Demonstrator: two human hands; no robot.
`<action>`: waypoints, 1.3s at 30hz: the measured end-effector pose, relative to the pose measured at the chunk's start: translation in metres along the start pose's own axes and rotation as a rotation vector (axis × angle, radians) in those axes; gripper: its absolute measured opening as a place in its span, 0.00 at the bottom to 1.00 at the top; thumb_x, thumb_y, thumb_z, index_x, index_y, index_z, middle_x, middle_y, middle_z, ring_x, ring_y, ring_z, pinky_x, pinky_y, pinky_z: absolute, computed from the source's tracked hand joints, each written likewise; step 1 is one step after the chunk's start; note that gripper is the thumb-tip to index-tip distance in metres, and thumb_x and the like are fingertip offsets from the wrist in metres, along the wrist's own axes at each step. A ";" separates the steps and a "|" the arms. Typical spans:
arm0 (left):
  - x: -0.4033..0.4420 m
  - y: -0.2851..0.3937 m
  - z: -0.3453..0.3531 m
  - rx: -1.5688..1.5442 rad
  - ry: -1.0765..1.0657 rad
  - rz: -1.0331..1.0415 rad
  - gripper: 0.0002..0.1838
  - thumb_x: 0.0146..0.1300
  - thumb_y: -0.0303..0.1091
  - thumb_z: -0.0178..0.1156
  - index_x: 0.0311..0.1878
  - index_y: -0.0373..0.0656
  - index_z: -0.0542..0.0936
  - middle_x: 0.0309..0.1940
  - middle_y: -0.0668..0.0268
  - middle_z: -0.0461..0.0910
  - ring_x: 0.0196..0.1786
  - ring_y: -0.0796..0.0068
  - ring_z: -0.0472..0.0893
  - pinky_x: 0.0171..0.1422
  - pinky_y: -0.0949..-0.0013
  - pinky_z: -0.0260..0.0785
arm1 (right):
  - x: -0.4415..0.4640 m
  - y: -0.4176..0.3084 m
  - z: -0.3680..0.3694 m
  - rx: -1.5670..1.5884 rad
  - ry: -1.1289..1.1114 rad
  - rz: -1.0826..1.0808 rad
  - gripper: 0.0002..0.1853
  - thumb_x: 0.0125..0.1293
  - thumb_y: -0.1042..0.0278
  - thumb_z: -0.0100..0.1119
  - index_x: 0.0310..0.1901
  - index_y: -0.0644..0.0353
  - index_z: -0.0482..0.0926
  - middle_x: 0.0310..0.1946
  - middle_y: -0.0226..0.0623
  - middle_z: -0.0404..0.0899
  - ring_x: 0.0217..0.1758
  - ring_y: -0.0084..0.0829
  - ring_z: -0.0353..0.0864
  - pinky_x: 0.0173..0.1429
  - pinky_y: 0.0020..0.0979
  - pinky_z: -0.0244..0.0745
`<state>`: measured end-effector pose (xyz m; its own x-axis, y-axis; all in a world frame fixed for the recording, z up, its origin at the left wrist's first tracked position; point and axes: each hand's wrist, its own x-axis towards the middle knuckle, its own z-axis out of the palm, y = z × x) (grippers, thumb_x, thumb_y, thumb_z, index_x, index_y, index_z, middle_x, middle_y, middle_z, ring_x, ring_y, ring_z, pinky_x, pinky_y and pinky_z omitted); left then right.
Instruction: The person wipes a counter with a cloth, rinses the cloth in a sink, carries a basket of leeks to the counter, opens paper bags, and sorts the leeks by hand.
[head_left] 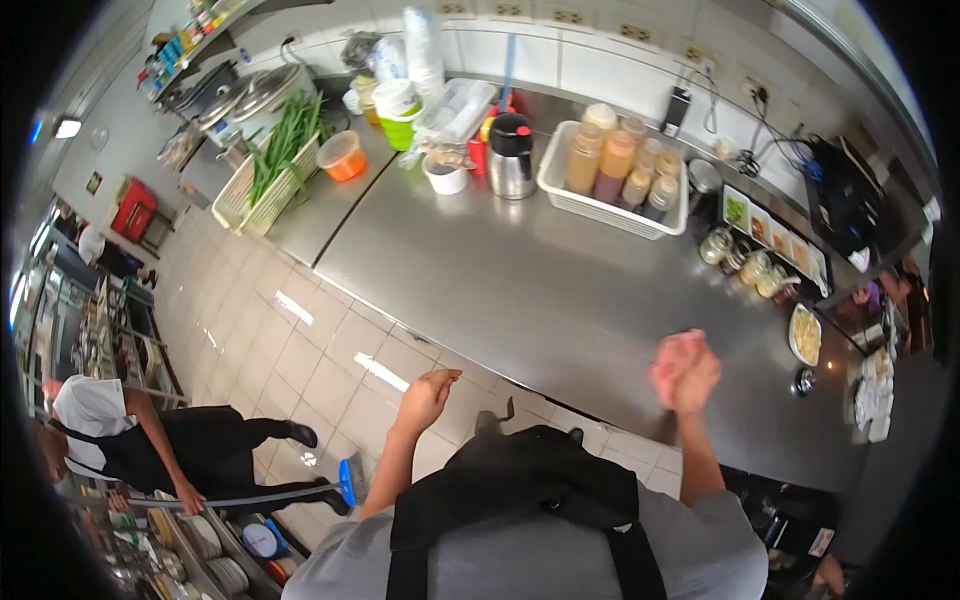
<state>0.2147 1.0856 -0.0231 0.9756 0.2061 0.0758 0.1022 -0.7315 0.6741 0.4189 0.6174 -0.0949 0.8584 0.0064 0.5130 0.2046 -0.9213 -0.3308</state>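
My right hand (697,378) presses a pink cloth (672,362) onto the steel counter (480,270), towards its right part. Motion blurs the cloth a little, and the palm is hidden. My left hand (428,400) hangs in the air just off the counter's front edge, its fingers curled in, and nothing shows in them. Beyond the hands, a white basket (610,215) of squeeze bottles stands at the back of the counter. A steel thermos jug (512,158) is to the left of that basket.
Leeks (285,145) fill a basket at the far left, near an orange tub (343,157). Small jars (755,267), a tray of garnishes (770,235) and an oval dish (804,335) line the right side. A co-worker (150,430) holds a broom (347,482) on the tiled floor.
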 end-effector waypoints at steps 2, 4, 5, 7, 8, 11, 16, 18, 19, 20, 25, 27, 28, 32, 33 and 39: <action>-0.018 -0.011 -0.002 -0.019 0.028 -0.074 0.10 0.65 0.27 0.53 0.45 0.41 0.81 0.39 0.57 0.83 0.44 0.57 0.82 0.49 0.60 0.74 | 0.023 0.006 0.008 -0.597 0.183 0.100 0.16 0.70 0.61 0.47 0.58 0.50 0.69 0.37 0.34 0.74 0.43 0.37 0.75 0.50 0.37 0.72; -0.038 -0.027 -0.003 -0.052 0.063 -0.157 0.10 0.64 0.27 0.53 0.45 0.41 0.81 0.40 0.57 0.83 0.44 0.56 0.82 0.49 0.60 0.74 | 0.053 -0.032 0.043 0.093 0.171 0.141 0.12 0.69 0.64 0.48 0.53 0.50 0.69 0.35 0.33 0.72 0.39 0.34 0.73 0.44 0.34 0.70; -0.050 -0.033 -0.004 -0.057 0.100 -0.164 0.10 0.64 0.27 0.53 0.45 0.41 0.81 0.39 0.57 0.83 0.44 0.56 0.82 0.49 0.60 0.74 | 0.077 -0.065 0.062 0.768 0.138 0.197 0.08 0.68 0.66 0.49 0.47 0.49 0.69 0.32 0.32 0.70 0.35 0.31 0.71 0.39 0.31 0.69; -0.073 -0.047 -0.009 -0.032 0.133 -0.222 0.09 0.64 0.26 0.54 0.45 0.41 0.81 0.39 0.57 0.83 0.43 0.55 0.82 0.48 0.60 0.74 | 0.106 -0.140 0.115 1.606 0.079 0.281 0.03 0.66 0.69 0.49 0.40 0.50 0.68 0.27 0.29 0.68 0.29 0.26 0.70 0.30 0.28 0.68; -0.086 -0.053 -0.012 -0.025 0.153 -0.267 0.09 0.64 0.27 0.54 0.45 0.41 0.81 0.39 0.57 0.83 0.43 0.55 0.82 0.48 0.60 0.74 | 0.116 -0.177 0.148 1.769 0.074 0.310 0.03 0.66 0.71 0.48 0.39 0.50 0.68 0.24 0.27 0.68 0.28 0.24 0.71 0.26 0.27 0.68; -0.116 -0.057 -0.029 -0.015 0.236 -0.434 0.09 0.65 0.28 0.54 0.44 0.41 0.81 0.39 0.56 0.83 0.43 0.56 0.82 0.48 0.60 0.74 | 0.126 -0.318 0.236 1.694 -0.116 0.198 0.04 0.63 0.65 0.51 0.33 0.46 0.66 0.23 0.26 0.67 0.24 0.25 0.68 0.22 0.28 0.63; -0.151 -0.071 -0.039 -0.012 0.264 -0.558 0.09 0.67 0.29 0.53 0.45 0.41 0.81 0.40 0.57 0.84 0.45 0.56 0.82 0.50 0.62 0.73 | 0.073 -0.536 0.284 0.946 -0.272 -0.485 0.08 0.58 0.53 0.58 0.30 0.40 0.69 0.32 0.29 0.68 0.33 0.33 0.66 0.32 0.38 0.58; -0.149 -0.079 -0.044 -0.034 0.241 -0.577 0.10 0.68 0.29 0.52 0.45 0.40 0.81 0.40 0.57 0.84 0.46 0.57 0.83 0.51 0.63 0.73 | 0.043 -0.594 0.257 0.537 -0.194 -0.732 0.15 0.55 0.42 0.63 0.41 0.36 0.79 0.53 0.39 0.71 0.60 0.46 0.68 0.63 0.55 0.63; -0.145 -0.083 -0.045 -0.018 0.230 -0.549 0.10 0.68 0.29 0.52 0.45 0.40 0.81 0.40 0.57 0.84 0.46 0.57 0.83 0.51 0.63 0.73 | 0.021 -0.612 0.262 0.561 -0.384 -0.745 0.20 0.52 0.41 0.65 0.46 0.35 0.79 0.60 0.42 0.64 0.67 0.49 0.56 0.70 0.55 0.47; -0.139 -0.086 -0.045 -0.006 0.218 -0.519 0.10 0.68 0.29 0.52 0.45 0.40 0.81 0.40 0.56 0.84 0.46 0.57 0.83 0.51 0.63 0.73 | -0.001 -0.621 0.269 0.578 -0.575 -0.754 0.25 0.50 0.40 0.66 0.51 0.34 0.79 0.67 0.45 0.57 0.74 0.52 0.44 0.76 0.56 0.31; -0.080 -0.101 -0.057 0.049 0.153 -0.323 0.09 0.65 0.28 0.54 0.45 0.42 0.81 0.39 0.56 0.83 0.44 0.55 0.82 0.49 0.60 0.73 | -0.040 -0.562 0.221 0.649 -0.440 -0.913 0.15 0.48 0.61 0.68 0.41 0.39 0.84 0.60 0.47 0.64 0.68 0.51 0.58 0.77 0.51 0.45; -0.050 -0.104 -0.059 0.038 0.114 -0.236 0.09 0.66 0.27 0.53 0.45 0.41 0.81 0.41 0.56 0.83 0.46 0.57 0.82 0.51 0.61 0.73 | -0.029 -0.516 0.188 0.716 -0.387 -0.848 0.14 0.48 0.65 0.68 0.39 0.41 0.84 0.56 0.45 0.68 0.65 0.48 0.63 0.73 0.48 0.52; -0.033 -0.098 -0.062 0.011 0.135 -0.147 0.10 0.63 0.26 0.54 0.45 0.43 0.81 0.39 0.56 0.83 0.43 0.54 0.81 0.48 0.59 0.74 | -0.022 -0.489 0.167 0.808 -0.340 -0.799 0.13 0.47 0.70 0.67 0.38 0.43 0.84 0.53 0.43 0.72 0.61 0.45 0.68 0.70 0.44 0.59; 0.022 -0.073 -0.056 0.008 0.034 0.025 0.10 0.65 0.27 0.53 0.46 0.41 0.81 0.39 0.56 0.83 0.43 0.55 0.81 0.48 0.59 0.74 | 0.052 -0.336 0.104 0.631 0.000 -0.557 0.11 0.45 0.71 0.69 0.32 0.50 0.79 0.38 0.37 0.77 0.46 0.38 0.76 0.48 0.41 0.69; 0.033 -0.065 -0.051 -0.002 0.007 0.052 0.10 0.65 0.27 0.53 0.46 0.41 0.81 0.39 0.56 0.83 0.43 0.55 0.81 0.48 0.59 0.74 | 0.064 -0.287 0.080 0.461 0.045 -0.493 0.10 0.49 0.69 0.68 0.34 0.51 0.79 0.37 0.37 0.77 0.44 0.37 0.77 0.47 0.39 0.69; 0.073 -0.014 -0.012 -0.027 -0.179 0.290 0.09 0.65 0.26 0.54 0.45 0.41 0.81 0.39 0.58 0.83 0.43 0.57 0.82 0.46 0.61 0.74 | -0.028 0.035 -0.029 -0.356 0.117 0.296 0.30 0.61 0.63 0.56 0.66 0.55 0.66 0.55 0.49 0.75 0.53 0.50 0.75 0.56 0.47 0.68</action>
<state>0.2823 1.1193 -0.0181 0.9821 -0.1271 0.1387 -0.1875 -0.7248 0.6630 0.3886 0.5733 -0.0975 0.7927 -0.3014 0.5298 -0.2322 -0.9530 -0.1947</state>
